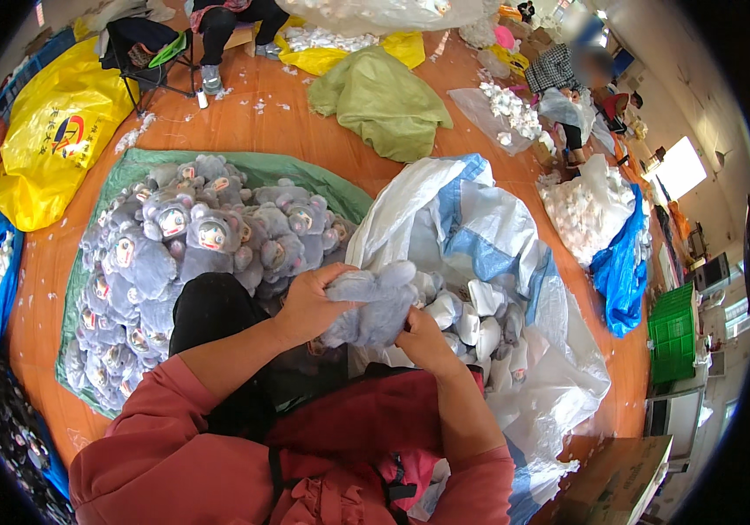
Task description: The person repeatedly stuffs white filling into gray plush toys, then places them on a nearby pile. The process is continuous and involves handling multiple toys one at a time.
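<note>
A grey plush toy (370,308) is held up between my two hands over my lap. My left hand (312,304) grips it from the left, fingers wrapped around its upper side. At its lower right, my right hand (424,339) pinches the fur; the fingertips are partly hidden. No face shows on this toy from here. To the left, a heap of grey plush dolls (209,229) with printed faces lies on a green sheet (340,185). On the right, a white and blue woven sack (515,229) lies open, with white and grey pieces (478,322) inside it.
A yellow bag (60,131) and a folding chair (149,61) stand at the far left. An olive cloth bundle (384,101) lies ahead. White stuffing bags (587,210), green crates (672,334) and a cardboard box (616,479) are on the right. Other people sit farther off.
</note>
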`<state>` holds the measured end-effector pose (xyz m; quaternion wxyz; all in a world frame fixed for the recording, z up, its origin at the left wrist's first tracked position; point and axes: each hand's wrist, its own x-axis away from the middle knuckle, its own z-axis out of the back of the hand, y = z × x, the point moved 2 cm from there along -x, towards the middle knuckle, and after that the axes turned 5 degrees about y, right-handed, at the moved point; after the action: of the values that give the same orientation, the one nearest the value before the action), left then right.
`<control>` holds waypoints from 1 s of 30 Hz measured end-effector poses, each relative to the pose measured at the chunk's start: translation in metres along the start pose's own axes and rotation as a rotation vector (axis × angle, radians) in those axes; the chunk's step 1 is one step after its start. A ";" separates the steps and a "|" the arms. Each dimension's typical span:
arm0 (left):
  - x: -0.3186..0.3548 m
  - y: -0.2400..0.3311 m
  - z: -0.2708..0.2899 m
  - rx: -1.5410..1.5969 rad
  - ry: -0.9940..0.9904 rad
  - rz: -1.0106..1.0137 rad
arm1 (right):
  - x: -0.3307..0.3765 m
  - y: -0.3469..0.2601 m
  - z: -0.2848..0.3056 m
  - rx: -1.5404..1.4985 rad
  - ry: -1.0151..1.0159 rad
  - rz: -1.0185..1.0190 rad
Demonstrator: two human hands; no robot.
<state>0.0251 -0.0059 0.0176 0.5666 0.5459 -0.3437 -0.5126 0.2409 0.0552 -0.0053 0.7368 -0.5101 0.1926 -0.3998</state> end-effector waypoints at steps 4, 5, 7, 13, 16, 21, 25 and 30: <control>-0.004 0.002 0.004 -0.011 0.015 0.044 | 0.003 0.000 0.006 -0.203 0.059 -0.050; -0.005 0.002 0.006 -0.014 0.021 0.067 | 0.005 0.003 0.009 -0.319 0.089 -0.056; -0.009 -0.004 0.008 0.168 0.036 0.122 | 0.011 0.001 0.019 -0.522 0.205 -0.153; -0.017 -0.007 0.016 0.601 0.061 0.263 | 0.019 -0.013 0.030 -0.899 0.200 -0.151; -0.017 -0.011 0.014 0.629 0.063 0.306 | 0.017 -0.012 0.029 -0.802 0.221 -0.122; -0.014 -0.011 0.013 0.583 0.048 0.319 | 0.011 -0.001 0.024 -0.397 0.318 0.040; -0.016 -0.008 0.012 0.542 0.027 0.359 | 0.010 -0.005 0.022 -0.223 0.359 0.122; -0.012 -0.011 0.008 0.434 -0.049 0.364 | 0.011 -0.005 0.017 -0.199 0.171 0.033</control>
<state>0.0126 0.0053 0.0101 0.5108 0.5710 -0.5515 -0.3300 0.2570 0.0561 0.0071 0.6700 -0.5414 0.3019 -0.4085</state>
